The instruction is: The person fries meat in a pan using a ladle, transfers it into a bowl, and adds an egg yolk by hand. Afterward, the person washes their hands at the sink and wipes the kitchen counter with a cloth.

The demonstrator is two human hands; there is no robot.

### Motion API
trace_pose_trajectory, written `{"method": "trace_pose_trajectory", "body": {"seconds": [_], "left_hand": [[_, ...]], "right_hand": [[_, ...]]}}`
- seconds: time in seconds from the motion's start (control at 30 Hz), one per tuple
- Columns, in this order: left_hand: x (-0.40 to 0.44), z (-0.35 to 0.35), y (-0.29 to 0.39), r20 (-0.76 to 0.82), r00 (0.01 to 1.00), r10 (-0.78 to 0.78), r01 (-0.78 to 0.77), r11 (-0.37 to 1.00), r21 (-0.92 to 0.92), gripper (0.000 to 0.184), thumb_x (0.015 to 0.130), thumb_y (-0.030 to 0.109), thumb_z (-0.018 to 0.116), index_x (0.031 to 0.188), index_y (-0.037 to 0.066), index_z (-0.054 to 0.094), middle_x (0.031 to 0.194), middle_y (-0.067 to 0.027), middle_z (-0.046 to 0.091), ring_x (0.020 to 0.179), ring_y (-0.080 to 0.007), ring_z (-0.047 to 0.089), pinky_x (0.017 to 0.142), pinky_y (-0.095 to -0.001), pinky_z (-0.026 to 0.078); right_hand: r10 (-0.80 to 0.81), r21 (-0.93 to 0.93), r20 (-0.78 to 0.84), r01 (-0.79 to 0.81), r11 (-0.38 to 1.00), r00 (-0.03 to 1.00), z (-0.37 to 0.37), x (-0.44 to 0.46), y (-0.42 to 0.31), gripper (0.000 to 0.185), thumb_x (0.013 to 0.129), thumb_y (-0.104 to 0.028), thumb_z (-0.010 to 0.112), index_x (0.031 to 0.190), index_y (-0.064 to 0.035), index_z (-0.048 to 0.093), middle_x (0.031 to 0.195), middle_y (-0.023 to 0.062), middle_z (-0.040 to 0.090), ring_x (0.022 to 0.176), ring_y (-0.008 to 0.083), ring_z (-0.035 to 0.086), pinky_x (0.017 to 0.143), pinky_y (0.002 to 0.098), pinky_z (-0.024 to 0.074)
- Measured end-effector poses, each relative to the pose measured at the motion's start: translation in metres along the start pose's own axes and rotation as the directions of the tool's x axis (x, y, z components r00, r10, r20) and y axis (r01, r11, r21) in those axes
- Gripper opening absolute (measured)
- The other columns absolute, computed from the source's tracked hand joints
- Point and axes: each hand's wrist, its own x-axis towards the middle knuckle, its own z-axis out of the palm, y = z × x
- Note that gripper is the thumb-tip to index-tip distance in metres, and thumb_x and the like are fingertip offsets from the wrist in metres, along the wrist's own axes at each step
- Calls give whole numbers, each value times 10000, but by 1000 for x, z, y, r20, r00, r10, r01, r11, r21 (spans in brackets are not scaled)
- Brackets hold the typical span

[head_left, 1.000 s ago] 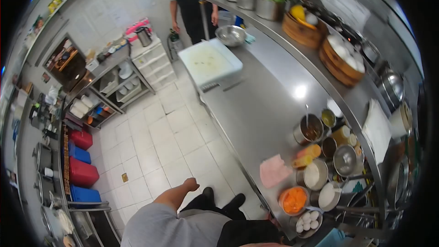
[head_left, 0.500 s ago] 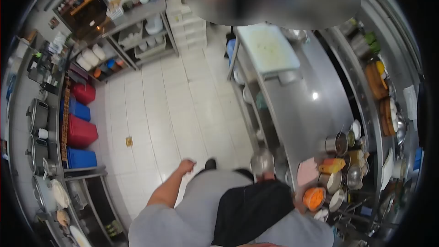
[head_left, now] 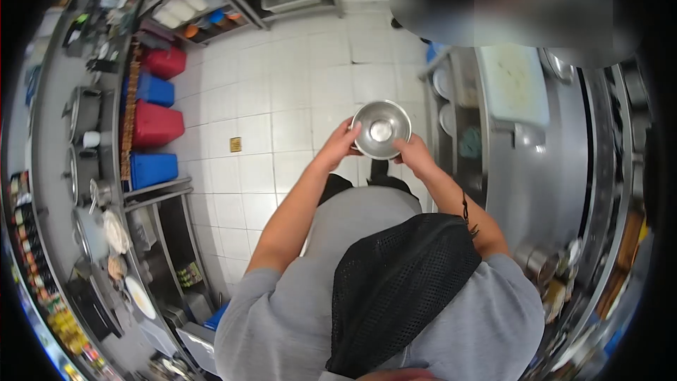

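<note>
A round stainless steel bowl [head_left: 381, 142] is held in front of my body, above the tiled floor, its open top facing me. Nothing shows inside it. My left hand [head_left: 340, 147] grips the rim on the left, thumb on the inner side. On the lower right, my right hand [head_left: 415, 154] holds the rim, its thumb reaching over the inside. The fingers under the bowl are mostly hidden.
At right runs a steel counter [head_left: 525, 190] with a white cutting board [head_left: 513, 85] and pots near me. Another person, blurred, stands at the upper right. Along the left, red bins [head_left: 159, 123] and blue bins [head_left: 155, 169] sit below a steel shelf holding large pots.
The bowl has moved from low beside the right counter to in front of me. My left hand, free before, has come up and taken its rim. My view has turned toward the right.
</note>
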Motion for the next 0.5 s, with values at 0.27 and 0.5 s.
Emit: {"method": "trace_pose_trajectory", "body": {"seconds": [0.27, 0.5], "left_hand": [[19, -163, 10, -372, 923, -98, -18, 955, -297, 508, 951, 44, 602, 1432, -118, 571, 1276, -231, 722, 1118, -349, 763, 934, -517, 648], [21, -328, 91, -574, 806, -147, -54, 946, -319, 536, 916, 21, 586, 1436, -105, 543, 1301, -253, 701, 1081, -391, 768, 877, -542, 681]], "right_hand": [[85, -152, 548, 0, 988, 832, 43, 120, -72, 688, 1129, -524, 612, 1586, -17, 529, 1253, 152, 759, 959, 210, 763, 782, 331, 619], [-60, -968, -2, 13, 249, 998, -67, 241, 81, 460, 996, -369, 697, 1261, 6, 736, 1114, 274, 783, 1041, 478, 751, 933, 556, 587]]}}
